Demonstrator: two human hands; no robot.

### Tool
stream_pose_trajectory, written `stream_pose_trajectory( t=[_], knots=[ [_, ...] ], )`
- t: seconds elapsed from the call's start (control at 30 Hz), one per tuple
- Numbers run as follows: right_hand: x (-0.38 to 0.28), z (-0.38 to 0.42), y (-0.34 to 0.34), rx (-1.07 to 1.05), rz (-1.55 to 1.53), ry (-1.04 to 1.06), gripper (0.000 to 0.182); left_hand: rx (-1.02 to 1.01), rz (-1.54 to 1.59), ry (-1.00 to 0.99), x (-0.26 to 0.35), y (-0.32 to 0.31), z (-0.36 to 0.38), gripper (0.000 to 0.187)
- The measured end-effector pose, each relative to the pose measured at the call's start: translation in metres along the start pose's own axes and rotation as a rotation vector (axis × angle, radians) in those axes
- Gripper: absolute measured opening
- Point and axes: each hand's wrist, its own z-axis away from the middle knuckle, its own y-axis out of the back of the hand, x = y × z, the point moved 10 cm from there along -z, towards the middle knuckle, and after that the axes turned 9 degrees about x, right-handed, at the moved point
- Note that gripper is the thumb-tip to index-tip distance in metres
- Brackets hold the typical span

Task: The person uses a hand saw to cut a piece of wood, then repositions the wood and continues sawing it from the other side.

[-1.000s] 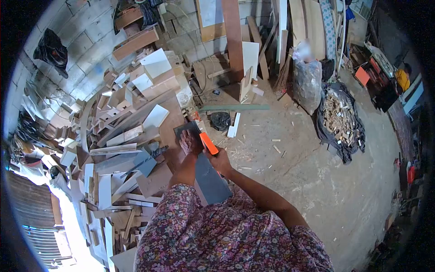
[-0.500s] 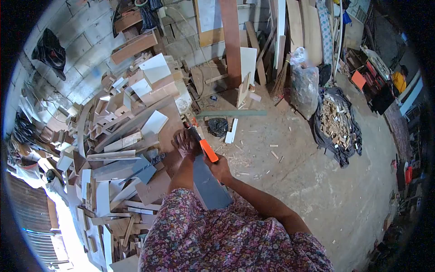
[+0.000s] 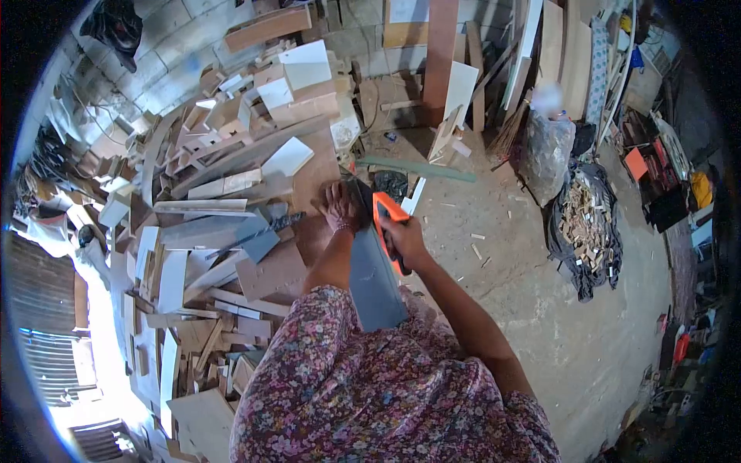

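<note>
A long grey board [image 3: 375, 282] runs from my lap out over the floor. My left hand [image 3: 337, 206] presses flat on its far end, fingers spread. My right hand [image 3: 404, 238] grips the orange handle of a hand saw [image 3: 384, 211], held at the board's right edge just beside my left hand. The saw's blade is mostly hidden behind the hands. My floral sleeves fill the lower part of the view.
A large heap of offcut boards and wood scraps [image 3: 208, 201] lies to the left. Planks lean on the block wall [image 3: 440, 54] ahead. A green strip [image 3: 421, 168], a clear plastic sack [image 3: 546, 150] and a black sheet of wood chips [image 3: 585, 224] lie on the concrete floor.
The saw handle has tilted more upright and drawn closer to my left hand, which slid onto the board's end. The view shifted, so everything sits higher and to the right.
</note>
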Motion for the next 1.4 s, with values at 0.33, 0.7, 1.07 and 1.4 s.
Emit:
stream_pose_trajectory(
  t=[0.33, 0.7, 1.07, 1.4],
  knots=[
    [-0.037, 0.080, -0.001, -0.039, 0.198, 0.186, 0.025, 0.038, 0.053, 0.065, -0.004, 0.011, -0.010, 0.044],
    [0.000, 0.080, 0.004, -0.008, 0.119, 0.080, 0.013, -0.007, 0.166, 0.084, -0.004, 0.018, -0.006, 0.043],
    [0.017, 0.033, -0.013, 0.000, 0.081, 0.127, 0.017, 0.137, 0.058, 0.030, 0.003, 0.032, -0.008, 0.039],
    [0.001, 0.108, 0.020, -0.061, 0.137, -0.063, 0.013, 0.230, 0.079, -0.013, -0.005, 0.021, -0.005, 0.033]
  ],
)
